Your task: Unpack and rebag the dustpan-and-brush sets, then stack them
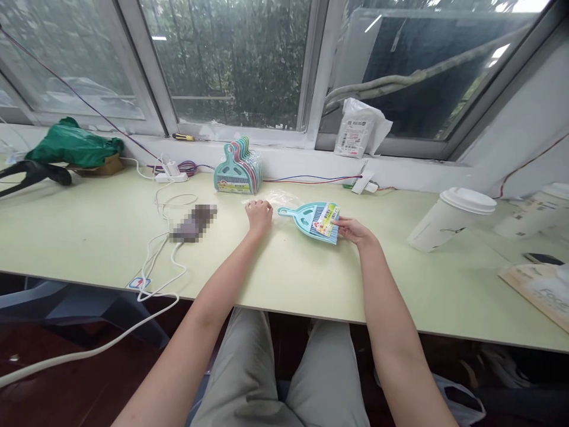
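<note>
A small light-blue dustpan (304, 220) with a striped brush section and a colourful label card (326, 219) is held just over the table by my right hand (353, 229). My right fingers grip its wide edge, and its looped handle points left. To the left, my left hand (259, 214) rests on the table with curled fingers closed on a crinkled clear plastic bag (282, 197). Most of that bag lies behind the hand. Behind it, a row of similar dustpan sets (233, 172) in blue, pink and green stands upright near the window wall.
On the left are white cables (153, 252), a power strip (171, 177), a blurred-out object (194, 223) and a green bag (73, 145). A lidded paper cup (451, 219) stands at right, near a tissue pack (540, 290). A screwdriver (184, 137) and a wrapped packet (355, 130) sit on the sill.
</note>
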`<action>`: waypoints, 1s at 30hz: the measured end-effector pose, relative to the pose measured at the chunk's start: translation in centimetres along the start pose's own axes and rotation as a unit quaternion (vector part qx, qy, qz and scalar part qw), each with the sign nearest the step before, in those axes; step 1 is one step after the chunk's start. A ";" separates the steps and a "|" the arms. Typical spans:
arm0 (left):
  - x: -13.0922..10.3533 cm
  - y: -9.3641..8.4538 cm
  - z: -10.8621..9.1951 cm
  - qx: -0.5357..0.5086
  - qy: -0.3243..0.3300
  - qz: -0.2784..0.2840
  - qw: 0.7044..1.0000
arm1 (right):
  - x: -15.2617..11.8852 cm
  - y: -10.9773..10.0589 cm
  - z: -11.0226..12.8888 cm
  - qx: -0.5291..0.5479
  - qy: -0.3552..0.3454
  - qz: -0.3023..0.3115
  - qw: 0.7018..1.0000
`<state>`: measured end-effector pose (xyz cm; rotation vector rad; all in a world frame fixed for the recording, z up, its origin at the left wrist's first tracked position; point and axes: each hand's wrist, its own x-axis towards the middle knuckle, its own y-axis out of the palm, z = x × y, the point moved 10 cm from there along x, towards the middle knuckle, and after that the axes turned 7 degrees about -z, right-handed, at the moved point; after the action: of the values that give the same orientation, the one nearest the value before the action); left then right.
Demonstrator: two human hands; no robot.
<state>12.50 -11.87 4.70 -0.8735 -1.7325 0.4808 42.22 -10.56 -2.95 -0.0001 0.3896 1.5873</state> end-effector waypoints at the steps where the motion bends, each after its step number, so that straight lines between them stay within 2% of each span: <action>1: 0.0 -0.5 -0.2 0.000 0.001 -0.019 1.000 | 0.2 0.3 0.0 0.002 -0.010 -0.004 1.000; 4: 0.0 -2.0 -0.7 -0.005 0.010 -0.065 0.998 | 0.7 1.4 -0.3 0.012 -0.045 -0.047 0.998; 7: 0.0 -2.6 -1.0 -0.025 0.018 -0.078 0.996 | 0.9 2.7 -0.4 0.014 -0.070 -0.069 0.995; 11: -0.1 -3.1 -1.8 -0.072 0.030 -0.087 0.993 | 0.3 5.2 0.2 0.033 -0.109 -0.031 0.993; 15: -0.6 -4.0 -3.9 -0.146 0.064 -0.085 0.984 | -0.7 7.1 1.0 0.042 -0.142 0.005 0.989; 16: -0.6 -4.6 -4.0 -0.174 0.052 -0.099 0.978 | -0.9 7.4 1.2 0.047 -0.151 0.007 0.987; 18: -0.5 -6.0 -2.7 -0.243 -0.028 -0.166 0.955 | -1.2 7.6 1.6 0.065 -0.169 0.002 0.983; 20: -0.7 -6.4 0.1 -0.336 -0.157 -0.238 0.898 | -1.4 7.6 1.9 0.084 -0.180 -0.007 0.980; 21: -0.7 -5.6 1.3 -0.397 -0.220 -0.239 0.858 | -1.5 7.6 2.0 0.090 -0.182 -0.008 0.979; 22: -0.6 -3.9 2.0 -0.465 -0.274 -0.204 0.817 | -1.6 7.7 2.0 0.093 -0.182 -0.008 0.979; 23: -0.4 -1.7 2.0 -0.531 -0.314 -0.136 0.775 | -1.6 7.8 1.9 0.093 -0.180 -0.006 0.979; 25: -0.6 2.5 0.0 -0.625 -0.352 0.029 0.696 | -1.6 8.1 1.8 0.093 -0.180 -0.007 0.979; 26: -1.1 3.9 -1.2 -0.646 -0.358 0.092 0.667 | -1.6 8.0 1.8 0.097 -0.183 -0.015 0.978; 27: -1.7 4.9 -2.2 -0.658 -0.361 0.131 0.648 | -1.6 7.9 1.8 0.106 -0.187 -0.027 0.976; 30: -3.0 6.1 -4.3 -0.675 -0.352 0.175 0.625 | -1.5 7.0 1.8 0.147 -0.200 -0.076 0.966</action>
<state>18.90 -10.63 -0.02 -2.3571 -2.6014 -0.5131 35.91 -11.61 0.79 0.5006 0.2941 1.3252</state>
